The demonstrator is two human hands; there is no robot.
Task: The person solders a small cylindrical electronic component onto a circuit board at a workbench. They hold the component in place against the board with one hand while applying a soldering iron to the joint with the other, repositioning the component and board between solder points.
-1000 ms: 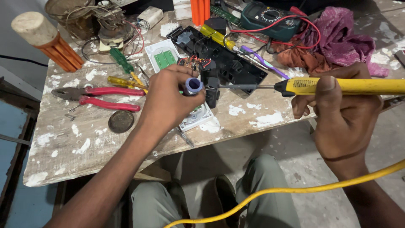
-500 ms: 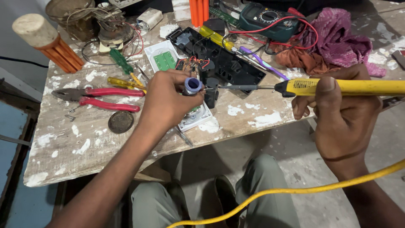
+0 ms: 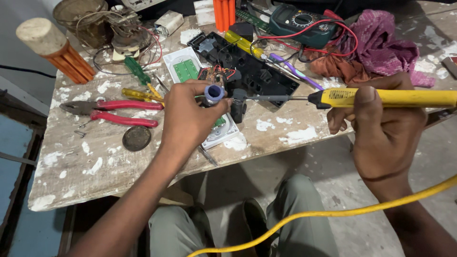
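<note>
I can't make out what my left hand (image 3: 188, 119) pinches beyond a small blue-capped part (image 3: 213, 93), fingers hiding the rest. My right hand (image 3: 381, 131) is clenched around the yellow soldering iron (image 3: 381, 98), its tip reaching that part above the bench (image 3: 85, 162). Red pliers (image 3: 112, 112) lie left of my left hand.

- Workbench (image 3: 85, 162): worn wooden top, blotched with white paint, front edge running across the view and tilting up to the right.
- Floor (image 3: 328, 166): grey concrete, dusty, with pale specks, seen below and right of the workbench.
- Blue surface (image 3: 19, 157): flat panel at far left, beside the workbench's end; kind unclear.
- Wall (image 3: 19, 9): pale grey strip at upper left.
- Light: soft and even, with faint shadows under the workbench's edge.
</note>
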